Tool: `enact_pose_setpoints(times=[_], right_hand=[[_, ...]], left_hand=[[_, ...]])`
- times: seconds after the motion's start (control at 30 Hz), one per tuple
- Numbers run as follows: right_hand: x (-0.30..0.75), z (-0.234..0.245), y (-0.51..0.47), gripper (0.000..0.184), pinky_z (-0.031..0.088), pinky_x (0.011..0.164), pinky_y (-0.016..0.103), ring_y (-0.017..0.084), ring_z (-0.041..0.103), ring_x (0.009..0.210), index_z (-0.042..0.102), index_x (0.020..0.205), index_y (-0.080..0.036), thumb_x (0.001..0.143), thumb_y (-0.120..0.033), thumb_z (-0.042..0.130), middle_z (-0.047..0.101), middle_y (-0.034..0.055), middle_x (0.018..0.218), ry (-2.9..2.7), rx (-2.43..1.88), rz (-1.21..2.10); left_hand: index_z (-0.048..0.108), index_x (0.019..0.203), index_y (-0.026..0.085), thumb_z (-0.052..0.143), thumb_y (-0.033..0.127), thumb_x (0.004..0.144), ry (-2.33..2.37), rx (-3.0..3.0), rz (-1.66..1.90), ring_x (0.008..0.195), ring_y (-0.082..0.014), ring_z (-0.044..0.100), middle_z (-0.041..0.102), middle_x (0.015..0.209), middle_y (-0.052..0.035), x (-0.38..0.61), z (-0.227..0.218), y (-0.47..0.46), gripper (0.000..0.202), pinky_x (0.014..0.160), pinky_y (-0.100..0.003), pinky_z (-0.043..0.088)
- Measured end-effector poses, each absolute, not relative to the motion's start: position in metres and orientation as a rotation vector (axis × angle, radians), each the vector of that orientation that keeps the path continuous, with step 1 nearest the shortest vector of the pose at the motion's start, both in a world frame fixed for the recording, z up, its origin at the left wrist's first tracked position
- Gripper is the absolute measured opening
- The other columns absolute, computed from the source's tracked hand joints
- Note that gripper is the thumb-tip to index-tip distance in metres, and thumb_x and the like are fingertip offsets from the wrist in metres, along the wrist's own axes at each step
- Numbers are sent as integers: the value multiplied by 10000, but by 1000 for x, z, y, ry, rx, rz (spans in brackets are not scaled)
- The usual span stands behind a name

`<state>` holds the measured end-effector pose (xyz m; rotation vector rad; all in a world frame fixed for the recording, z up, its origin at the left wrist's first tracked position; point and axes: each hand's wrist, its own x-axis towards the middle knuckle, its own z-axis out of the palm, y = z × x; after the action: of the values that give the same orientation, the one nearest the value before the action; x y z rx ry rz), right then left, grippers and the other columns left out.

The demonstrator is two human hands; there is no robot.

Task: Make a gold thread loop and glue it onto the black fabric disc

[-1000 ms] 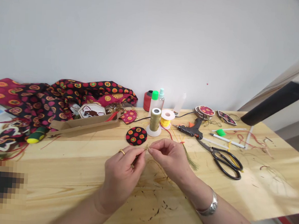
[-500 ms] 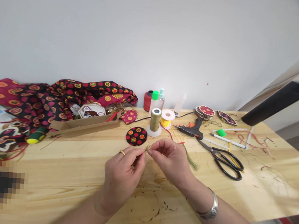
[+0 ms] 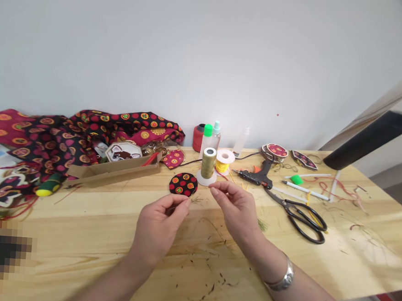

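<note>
My left hand hovers over the wooden table, thumb and forefinger pinched on a small tuft of gold thread that pokes out toward the right. My right hand is a short way to the right and slightly higher. Its thumb and forefinger are pinched too, on a strand of the same thread that is too fine to see clearly. A round black fabric disc with red and yellow dots lies just beyond both hands. Behind it stands a gold thread spool.
Black scissors and a black glue gun lie to the right. A yellow thread reel, small bottles and a red spool stand at the back. A cardboard box and patterned fabric fill the left.
My hands were pinched together at one point; they have drawn apart, the right moving up toward the spool and the left dropping slightly. The view has tilted a little.
</note>
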<state>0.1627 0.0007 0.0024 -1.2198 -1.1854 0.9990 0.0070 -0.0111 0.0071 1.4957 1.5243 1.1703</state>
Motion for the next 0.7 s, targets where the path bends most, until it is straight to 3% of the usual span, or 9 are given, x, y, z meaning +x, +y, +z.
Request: enact_pose_setpoints(times=[0.27, 0.43, 0.53, 0.7], right_hand=[[164, -3, 3, 90, 445, 674, 304, 153, 568, 726, 696, 794, -215, 709, -235, 679, 662, 22, 775, -1373, -1263, 964], [167, 3, 1, 345, 475, 783, 337, 174, 593, 920, 656, 1032, -249, 692, -220, 712, 668, 42, 1028, -1487, -1085, 1160], [167, 3, 1, 319, 506, 787, 329, 153, 627, 874, 661, 1031, -235, 714, -209, 684, 680, 39, 1009, -1430, -955, 1372], [167, 1, 2, 236, 512, 818, 310, 138, 655, 834, 709, 921, -226, 701, -146, 672, 715, 10, 901, -1370, -932, 1445]], left_hand=[[679, 647, 159, 672, 304, 701, 1347, 1199, 1154, 479, -89, 461, 568, 524, 18, 5, 3, -6, 155, 468, -205, 392], [680, 631, 153, 684, 281, 679, 1217, 1017, 1104, 473, -72, 430, 560, 526, 24, 7, 4, -6, 136, 467, -202, 351], [677, 621, 150, 682, 261, 684, 1152, 979, 1063, 470, -65, 415, 552, 525, 26, 7, 5, -6, 128, 466, -202, 330], [671, 617, 143, 673, 246, 700, 1112, 954, 1019, 471, -54, 403, 548, 527, 29, 7, 6, -8, 133, 475, -194, 317]])
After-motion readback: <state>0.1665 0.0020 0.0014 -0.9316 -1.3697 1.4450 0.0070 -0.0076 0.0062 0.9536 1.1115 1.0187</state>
